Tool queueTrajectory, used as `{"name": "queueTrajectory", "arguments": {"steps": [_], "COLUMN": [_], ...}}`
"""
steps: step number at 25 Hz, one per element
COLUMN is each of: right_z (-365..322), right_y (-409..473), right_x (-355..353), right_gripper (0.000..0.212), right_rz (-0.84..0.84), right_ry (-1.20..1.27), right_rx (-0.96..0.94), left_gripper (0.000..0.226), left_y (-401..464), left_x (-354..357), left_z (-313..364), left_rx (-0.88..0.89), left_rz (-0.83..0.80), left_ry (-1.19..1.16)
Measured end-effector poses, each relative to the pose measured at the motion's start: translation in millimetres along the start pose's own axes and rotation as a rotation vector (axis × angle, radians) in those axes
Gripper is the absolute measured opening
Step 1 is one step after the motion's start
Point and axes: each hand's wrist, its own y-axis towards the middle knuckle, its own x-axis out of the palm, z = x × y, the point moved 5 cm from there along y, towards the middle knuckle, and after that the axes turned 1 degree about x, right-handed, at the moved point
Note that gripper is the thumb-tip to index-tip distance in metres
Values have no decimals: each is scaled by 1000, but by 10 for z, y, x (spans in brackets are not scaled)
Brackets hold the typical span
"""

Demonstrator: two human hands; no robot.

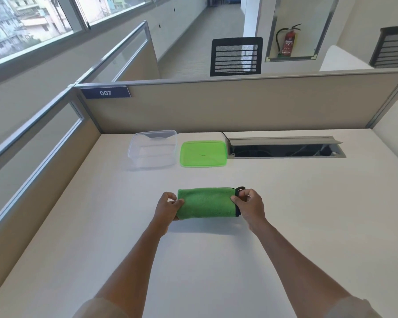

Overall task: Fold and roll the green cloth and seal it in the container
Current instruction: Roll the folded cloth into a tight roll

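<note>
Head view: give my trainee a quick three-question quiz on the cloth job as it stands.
1. True or false: the lid is on the container.
2. Which hands grip the cloth? A left only, B right only, C both.
3. What lies to the right of the lid?

Key: 1 false, it lies beside it. 2 C, left hand and right hand pinch its ends. 3 The open cable slot.

Left hand, right hand grip rolled green cloth ends; container, lid beyond.
</note>
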Motion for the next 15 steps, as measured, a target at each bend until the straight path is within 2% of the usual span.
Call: {"name": "queueTrajectory", "arguments": {"steps": [3,6,11,15], "right_z": [-118,-224,-469,-743], "right_y": [56,109,249,382], "right_x": [299,606,1146,1568], "right_gripper": [17,15,15,15], "right_rz": [2,5,13,-7], "right_ry": [-31,-43,-30,-14], "right_rx": [-27,-34,-51,-82], "left_gripper": [20,10,22,25], "left_y": [138,294,608,858], "left_x": [-219,-473,-900,-1216], "left_z": [129,196,351,520], "left_rx": [66,85,94,110], "left_rz": [-52,-98,-126,-83], "left_ry": [38,55,66,91]}}
